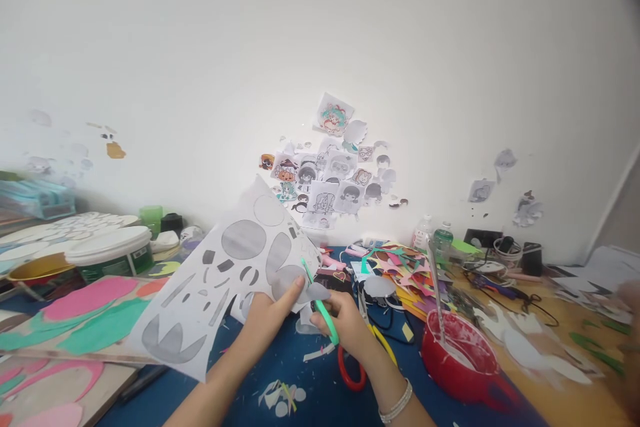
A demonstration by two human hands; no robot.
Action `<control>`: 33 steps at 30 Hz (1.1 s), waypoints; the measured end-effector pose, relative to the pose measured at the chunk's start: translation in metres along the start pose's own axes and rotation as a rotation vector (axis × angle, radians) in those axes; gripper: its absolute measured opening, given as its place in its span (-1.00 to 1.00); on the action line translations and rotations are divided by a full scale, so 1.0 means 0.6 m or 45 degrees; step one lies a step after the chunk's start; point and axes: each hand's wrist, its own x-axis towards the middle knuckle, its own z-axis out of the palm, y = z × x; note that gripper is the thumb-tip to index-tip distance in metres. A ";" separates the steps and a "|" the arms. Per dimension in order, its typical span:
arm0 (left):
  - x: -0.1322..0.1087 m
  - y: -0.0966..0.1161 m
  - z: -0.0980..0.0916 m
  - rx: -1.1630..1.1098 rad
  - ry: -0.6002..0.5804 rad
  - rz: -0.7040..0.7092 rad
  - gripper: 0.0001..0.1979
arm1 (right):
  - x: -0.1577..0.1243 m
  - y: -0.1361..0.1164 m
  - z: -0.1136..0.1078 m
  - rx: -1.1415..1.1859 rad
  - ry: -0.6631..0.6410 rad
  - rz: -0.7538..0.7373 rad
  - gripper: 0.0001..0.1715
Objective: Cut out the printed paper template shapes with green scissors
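Note:
My left hand (pixel 267 315) pinches the edge of a white paper sheet (pixel 220 280) printed with grey shapes and holds it up tilted over the blue table. My right hand (pixel 345 323) grips green-handled scissors (pixel 320 303), and their blades point up into the sheet's right edge beside a grey oval. A bracelet sits on my right wrist. Small paper scraps (pixel 280 397) lie on the blue surface below my hands.
A red bowl (pixel 457 353) with a stick in it stands right of my hands. Red and yellow scissors (pixel 357 370) lie beneath my right hand. Coloured foam pieces (pixel 407 270), bottles (pixel 443 237), cables sit behind. A green tub (pixel 110 253) and pink-green cutouts (pixel 85 313) lie left. Drawings (pixel 325 180) cover the wall.

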 end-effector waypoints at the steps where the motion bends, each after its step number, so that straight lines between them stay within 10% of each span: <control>1: -0.001 0.004 -0.003 0.019 -0.038 -0.019 -0.69 | 0.000 0.001 0.000 0.013 -0.004 0.003 -0.82; 33: 0.009 0.001 -0.013 -0.082 -0.316 -0.042 -0.47 | -0.004 0.031 0.000 -0.016 0.057 0.036 -0.69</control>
